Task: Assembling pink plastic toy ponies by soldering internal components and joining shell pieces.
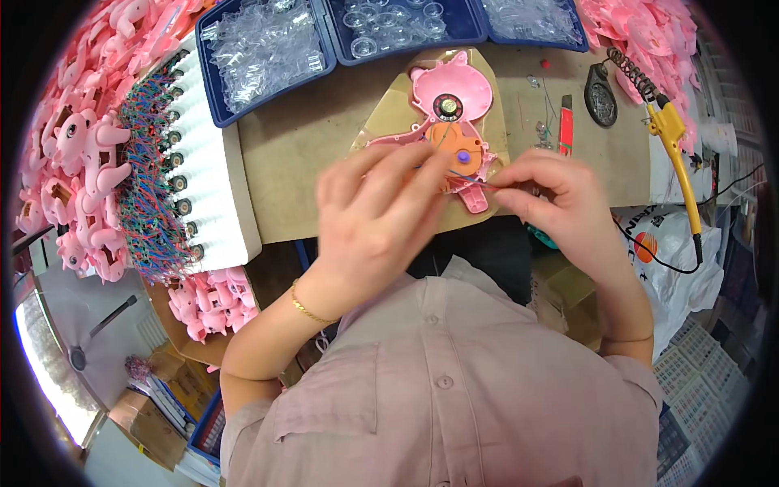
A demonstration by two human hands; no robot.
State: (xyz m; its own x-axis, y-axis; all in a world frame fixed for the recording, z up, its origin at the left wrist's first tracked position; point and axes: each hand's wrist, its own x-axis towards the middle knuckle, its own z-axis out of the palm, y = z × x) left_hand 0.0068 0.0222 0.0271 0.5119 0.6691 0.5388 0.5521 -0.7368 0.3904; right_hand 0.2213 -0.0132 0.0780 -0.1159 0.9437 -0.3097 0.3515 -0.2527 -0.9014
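Note:
A pink plastic toy half-shell (pixel 469 85) lies open side up on a tan board (pixel 388 114) in front of me. Inside its round head part sits a small round speaker-like piece (pixel 448 106). Lower down is an orange gearbox (pixel 443 136) with a purple knob (pixel 464 157). My right hand (pixel 560 191), at the shell's lower right, pinches a thin dark wire (pixel 479 183) between thumb and forefinger. My left hand (pixel 375 203) reaches over the shell's lower left side, blurred, with its fingertips near the gearbox; whether they grip anything is hidden.
Blue bins (pixel 213 91) of clear plastic parts line the back. At left, wired speakers (pixel 180 185) lie on white foam (pixel 227 203) beside heaped pink toy shells (pixel 89 154). On the right are a red cutter (pixel 565 130), a black oval stand (pixel 600 96) and a yellow soldering iron (pixel 680 158).

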